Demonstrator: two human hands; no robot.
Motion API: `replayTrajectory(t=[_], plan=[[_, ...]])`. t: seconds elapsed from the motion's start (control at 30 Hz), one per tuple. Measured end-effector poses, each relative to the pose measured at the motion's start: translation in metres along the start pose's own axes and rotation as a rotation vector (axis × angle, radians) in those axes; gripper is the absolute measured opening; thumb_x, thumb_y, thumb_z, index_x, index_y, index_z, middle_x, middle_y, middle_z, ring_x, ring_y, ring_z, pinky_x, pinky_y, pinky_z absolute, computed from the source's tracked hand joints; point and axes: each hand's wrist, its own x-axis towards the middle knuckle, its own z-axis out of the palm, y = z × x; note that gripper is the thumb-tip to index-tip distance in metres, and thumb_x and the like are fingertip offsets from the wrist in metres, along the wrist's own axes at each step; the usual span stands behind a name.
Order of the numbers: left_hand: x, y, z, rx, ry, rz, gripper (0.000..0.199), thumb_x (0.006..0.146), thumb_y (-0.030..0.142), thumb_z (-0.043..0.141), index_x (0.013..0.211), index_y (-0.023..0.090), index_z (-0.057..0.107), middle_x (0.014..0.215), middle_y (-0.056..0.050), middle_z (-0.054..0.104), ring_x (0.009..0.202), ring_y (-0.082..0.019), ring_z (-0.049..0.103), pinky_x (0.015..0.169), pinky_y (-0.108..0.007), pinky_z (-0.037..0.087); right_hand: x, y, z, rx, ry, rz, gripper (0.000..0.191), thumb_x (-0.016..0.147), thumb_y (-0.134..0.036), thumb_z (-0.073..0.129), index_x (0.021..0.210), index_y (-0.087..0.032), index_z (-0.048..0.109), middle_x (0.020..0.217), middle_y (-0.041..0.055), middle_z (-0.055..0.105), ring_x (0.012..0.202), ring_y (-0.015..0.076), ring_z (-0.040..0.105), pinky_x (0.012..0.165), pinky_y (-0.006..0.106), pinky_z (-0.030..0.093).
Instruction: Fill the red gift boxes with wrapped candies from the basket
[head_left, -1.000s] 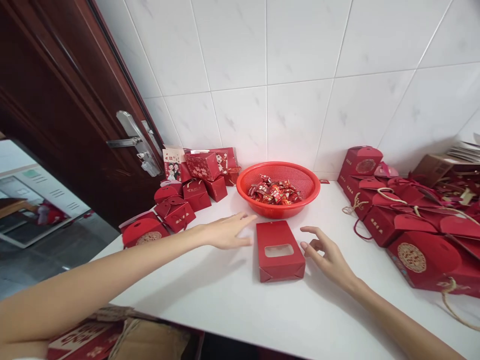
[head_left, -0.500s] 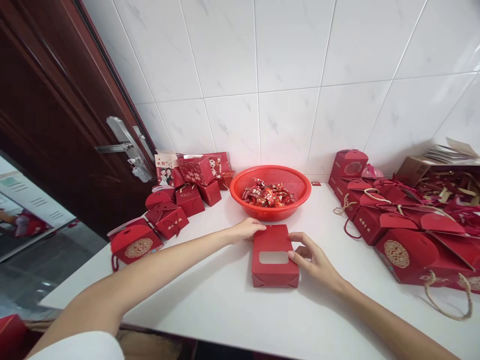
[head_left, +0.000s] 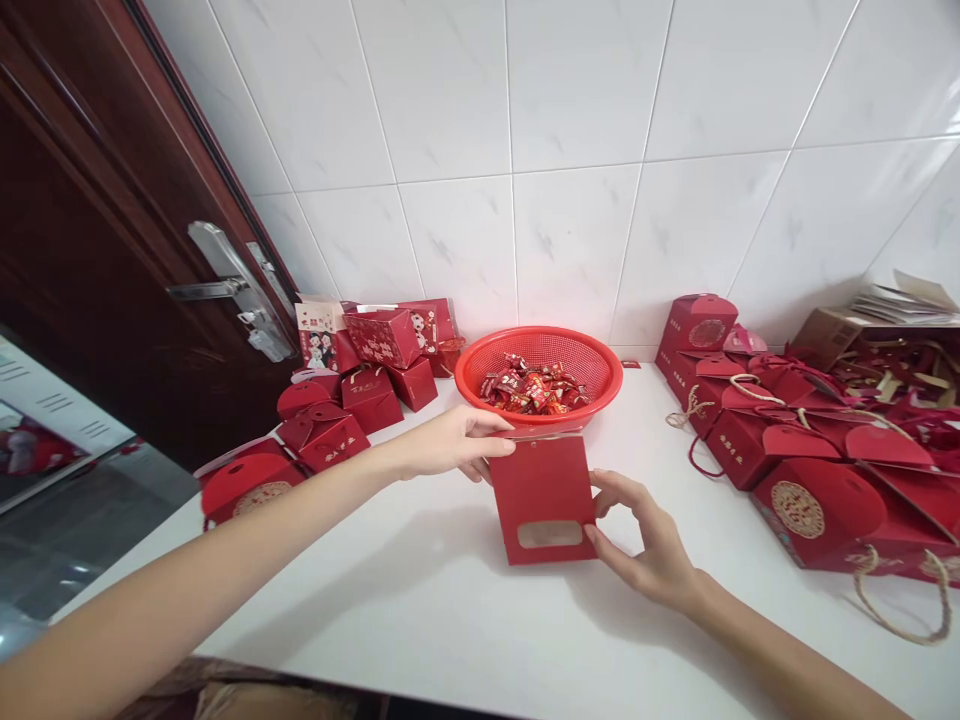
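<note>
A red gift box (head_left: 541, 490) with a small clear window in its lower front is held in front of me, nearly upright, over the white table. My left hand (head_left: 457, 445) is closed on its upper left edge, thumb and fingers pinching near the top. At its lower right side, my right hand (head_left: 645, 540) grips the edge between thumb and fingers. Right behind it stands a red plastic basket (head_left: 592, 350) with wrapped candies (head_left: 536, 385) in it. The box's back and base are hidden.
Several red boxes (head_left: 326, 435) stand at the left, near a dark door (head_left: 135, 200). At the right are more red boxes with rope handles (head_left: 810, 515) and a carton of ribbons (head_left: 825, 335). A white tiled wall (head_left: 570, 230) bounds the table (head_left: 420, 590) at the back.
The red box was lying on the table with its base toward me; it has been tipped upright, its top raised. My left hand has risen with it, and my right hand stays at its side.
</note>
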Motion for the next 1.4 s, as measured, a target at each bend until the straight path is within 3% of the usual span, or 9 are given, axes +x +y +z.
replayTrajectory(t=[0.17,0.47,0.57,0.67,0.8,0.93,1.07,1.23,1.4], plan=[[-0.003,0.012,0.007,0.217,0.036,0.159,0.047,0.087,0.059,0.057,0.098,0.016,0.074,0.094,-0.006,0.07,0.081,-0.017,0.065,0.068,-0.026,0.056,0.001,0.002,0.003,-0.112,0.057,-0.008,0.045,0.093,-0.014,0.049,0.136,-0.028,0.045,0.089,0.003,0.067,0.073,0.0178,0.066,0.07,0.035,0.057],[0.032,0.025,0.014,0.148,0.085,0.095,0.056,0.085,0.066,0.055,0.092,0.015,0.075,0.078,-0.005,0.071,0.07,-0.017,0.068,0.064,-0.025,0.056,0.033,0.0,-0.016,0.128,0.242,0.318,0.028,0.096,-0.042,0.054,0.119,-0.026,0.051,0.115,0.0082,0.062,0.068,0.0141,0.061,0.063,0.032,0.053],[0.039,0.029,0.013,0.13,0.048,0.027,0.047,0.085,0.058,0.059,0.085,0.014,0.074,0.071,-0.005,0.071,0.063,-0.017,0.068,0.062,-0.026,0.056,0.055,-0.009,-0.021,0.171,0.251,0.453,0.032,0.094,-0.052,0.053,0.108,-0.023,0.057,0.09,0.0036,0.064,0.063,0.0137,0.055,0.058,0.029,0.049],[0.042,0.03,0.012,0.134,-0.001,-0.081,0.035,0.082,0.048,0.062,0.079,0.014,0.071,0.067,-0.006,0.072,0.059,-0.019,0.069,0.06,-0.028,0.057,0.069,-0.011,-0.019,0.224,0.169,0.571,0.043,0.091,-0.059,0.053,0.074,-0.02,0.057,0.06,-0.0019,0.048,0.055,0.0121,0.043,0.052,0.026,0.042],[0.043,0.028,0.006,0.166,-0.093,-0.163,0.031,0.077,0.042,0.066,0.084,0.013,0.07,0.08,-0.009,0.074,0.061,-0.02,0.072,0.059,-0.027,0.056,0.07,-0.008,-0.012,0.315,0.115,0.652,0.05,0.085,-0.061,0.06,0.059,-0.019,0.048,0.058,-0.0018,0.046,0.056,0.011,0.041,0.051,0.025,0.037],[0.044,0.03,-0.005,0.311,-0.101,0.002,0.04,0.076,0.046,0.068,0.105,0.018,0.072,0.101,-0.008,0.074,0.079,-0.021,0.073,0.065,-0.026,0.054,0.067,-0.008,-0.007,0.317,0.149,0.645,0.044,0.082,-0.062,0.063,0.07,-0.019,0.056,0.07,0.001,0.058,0.061,0.0133,0.049,0.054,0.026,0.044],[0.044,0.037,-0.007,0.44,-0.055,0.301,0.032,0.077,0.043,0.071,0.098,0.021,0.076,0.1,-0.004,0.074,0.096,-0.022,0.068,0.077,-0.025,0.049,0.069,-0.009,-0.005,0.327,0.182,0.631,0.042,0.082,-0.061,0.064,0.076,-0.02,0.057,0.074,0.0012,0.06,0.062,0.0141,0.053,0.054,0.026,0.048],[0.036,0.033,0.003,0.374,-0.016,0.378,0.019,0.077,0.033,0.07,0.087,0.019,0.078,0.082,-0.001,0.074,0.079,-0.017,0.067,0.069,-0.023,0.046,0.071,-0.012,-0.011,0.15,0.233,0.472,0.037,0.088,-0.057,0.061,0.079,-0.021,0.062,0.086,0.0058,0.067,0.071,0.0184,0.06,0.063,0.032,0.052],[0.019,0.025,0.007,0.493,0.026,0.4,0.025,0.083,0.034,0.058,0.083,0.02,0.079,0.07,0.0,0.068,0.062,-0.013,0.055,0.055,-0.023,0.034,0.07,-0.026,-0.026,-0.063,-0.005,0.279,0.027,0.088,-0.051,0.064,0.084,-0.024,0.068,0.091,0.008,0.071,0.086,0.0242,0.065,0.076,0.037,0.054]])
